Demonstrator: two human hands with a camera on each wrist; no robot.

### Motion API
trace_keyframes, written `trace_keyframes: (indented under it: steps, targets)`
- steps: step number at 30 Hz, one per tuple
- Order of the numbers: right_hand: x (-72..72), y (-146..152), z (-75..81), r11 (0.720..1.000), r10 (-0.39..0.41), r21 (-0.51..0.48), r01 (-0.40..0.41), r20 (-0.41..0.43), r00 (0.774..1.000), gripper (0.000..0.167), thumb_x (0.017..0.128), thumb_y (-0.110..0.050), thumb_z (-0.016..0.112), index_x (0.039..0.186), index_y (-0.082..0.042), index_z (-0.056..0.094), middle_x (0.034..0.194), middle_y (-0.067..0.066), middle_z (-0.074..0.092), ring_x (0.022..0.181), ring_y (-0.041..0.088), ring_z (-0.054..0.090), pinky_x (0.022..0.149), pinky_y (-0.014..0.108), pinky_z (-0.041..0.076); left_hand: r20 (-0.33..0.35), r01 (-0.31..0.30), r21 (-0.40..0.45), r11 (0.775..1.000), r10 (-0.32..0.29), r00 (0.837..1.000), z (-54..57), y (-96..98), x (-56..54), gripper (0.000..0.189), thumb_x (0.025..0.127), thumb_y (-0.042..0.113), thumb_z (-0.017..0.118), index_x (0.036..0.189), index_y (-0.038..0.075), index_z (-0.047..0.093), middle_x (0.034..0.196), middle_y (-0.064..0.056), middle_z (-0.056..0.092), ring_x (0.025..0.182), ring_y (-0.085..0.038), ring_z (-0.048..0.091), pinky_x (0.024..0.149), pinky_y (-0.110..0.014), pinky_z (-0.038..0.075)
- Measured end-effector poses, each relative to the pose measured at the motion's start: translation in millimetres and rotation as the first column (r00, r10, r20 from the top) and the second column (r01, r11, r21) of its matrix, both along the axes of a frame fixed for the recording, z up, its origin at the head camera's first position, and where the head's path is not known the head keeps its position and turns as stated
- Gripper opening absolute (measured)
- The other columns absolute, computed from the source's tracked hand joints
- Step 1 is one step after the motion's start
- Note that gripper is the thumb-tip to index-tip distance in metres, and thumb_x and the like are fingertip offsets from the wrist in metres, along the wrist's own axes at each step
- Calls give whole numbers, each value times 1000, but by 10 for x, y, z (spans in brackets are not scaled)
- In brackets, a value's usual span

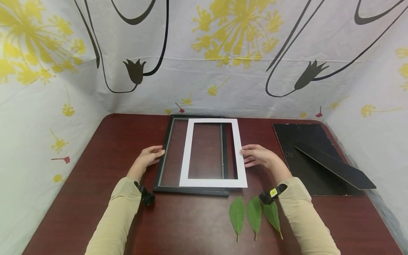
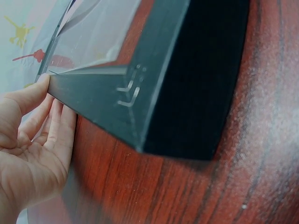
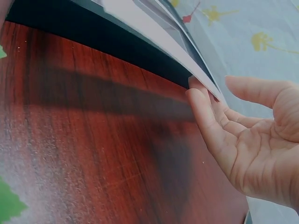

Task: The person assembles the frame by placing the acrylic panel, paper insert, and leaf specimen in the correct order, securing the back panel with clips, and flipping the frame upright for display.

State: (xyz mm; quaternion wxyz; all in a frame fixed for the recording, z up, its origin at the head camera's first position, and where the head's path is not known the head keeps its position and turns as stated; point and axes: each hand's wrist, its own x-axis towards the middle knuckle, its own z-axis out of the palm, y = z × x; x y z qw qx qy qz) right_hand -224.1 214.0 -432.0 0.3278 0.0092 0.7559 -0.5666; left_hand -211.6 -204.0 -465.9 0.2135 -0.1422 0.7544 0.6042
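Note:
In the head view a dark picture frame with a clear pane in it lies on the table. A white picture mat lies over its right part and juts past its right side. My left hand holds the frame's left side; in the left wrist view the thumb is on its upper edge, the fingers lower down against the side. My right hand is at the mat's right edge. The right wrist view shows its fingertips under that edge and the thumb apart from it.
A black backing board with a raised easel stand lies at the right of the reddish-brown table. Three green leaves lie near the right wrist. A patterned cloth hangs behind and beside the table.

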Motion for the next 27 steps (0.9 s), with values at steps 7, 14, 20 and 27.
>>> trace_keyframes:
  steps: [7, 14, 20, 27]
  targets:
    - [5, -74, -12, 1000, 0, -13, 0, 26, 1000, 52, 95, -18, 47, 135, 9, 28, 96, 4, 55, 77, 12, 62, 77, 35, 58, -16, 1, 1, 1000, -1, 1000, -1, 10, 4, 54, 93, 18, 53, 141, 6, 33, 145, -17, 33, 132, -30, 36, 108, -40, 38]
    - [-23, -148, -27, 1000, 25, -6, -24, 25, 999, 53, 95, -20, 46, 137, 7, 28, 102, 10, 56, 80, 13, 63, 78, 36, 58, -12, 0, -9, 1000, 0, 1000, 0, 5, 3, 54, 93, 19, 54, 141, 6, 33, 145, -17, 33, 132, -30, 36, 108, -40, 37]
    - [-26, -226, -18, 999, 33, -4, -33, 37, 999, 55, 95, -23, 47, 138, 7, 28, 105, 13, 59, 81, 13, 64, 78, 36, 58, -8, -8, -3, 1000, 8, 1000, 9, 10, 2, 54, 93, 19, 54, 141, 6, 33, 145, -17, 32, 132, -30, 36, 108, -39, 37]
    - [-41, -317, 11, 999, 45, -21, -44, 43, 998, 53, 96, -21, 45, 138, 7, 28, 101, 11, 60, 80, 12, 64, 76, 33, 58, -2, -7, -6, 1000, 7, 1000, 17, 12, 4, 54, 93, 19, 53, 141, 6, 32, 146, -17, 32, 133, -30, 35, 109, -39, 37]
